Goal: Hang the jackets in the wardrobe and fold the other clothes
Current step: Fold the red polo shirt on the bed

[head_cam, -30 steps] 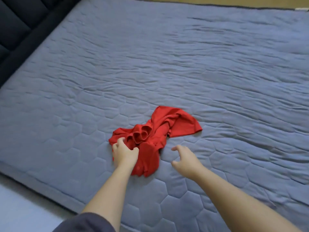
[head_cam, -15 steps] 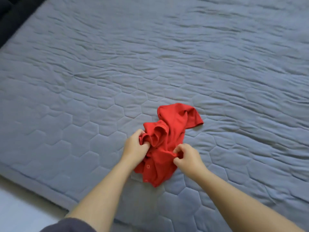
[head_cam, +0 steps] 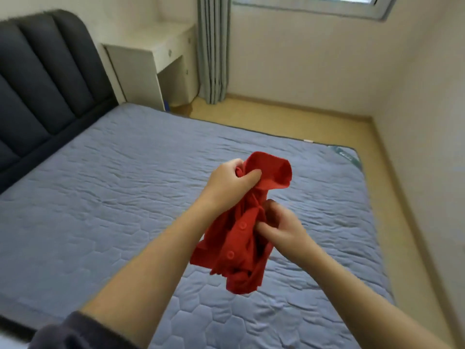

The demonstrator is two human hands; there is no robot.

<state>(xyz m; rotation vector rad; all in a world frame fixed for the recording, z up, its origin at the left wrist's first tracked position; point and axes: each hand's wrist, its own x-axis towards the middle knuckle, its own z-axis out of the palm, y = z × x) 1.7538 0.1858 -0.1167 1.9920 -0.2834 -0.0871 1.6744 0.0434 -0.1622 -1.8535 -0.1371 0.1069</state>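
Note:
A small red buttoned garment [head_cam: 239, 245] hangs bunched in the air above the blue quilted mattress [head_cam: 105, 197]. My left hand [head_cam: 231, 182] grips its upper part, where a sleeve or collar opening curls over my fingers. My right hand [head_cam: 281, 227] pinches the cloth lower down, beside a row of red buttons. The rest of the garment droops below both hands, clear of the bed.
A dark padded headboard [head_cam: 42, 79] runs along the left. Beyond the bed stand a white desk [head_cam: 156, 54] and a grey curtain [head_cam: 214, 49] under a window. Wooden floor [head_cam: 276, 117] lies between the bed and the walls.
Both hands closed on the red garment and lifted it off the mattress. My head rose, so the room beyond the bed came into view.

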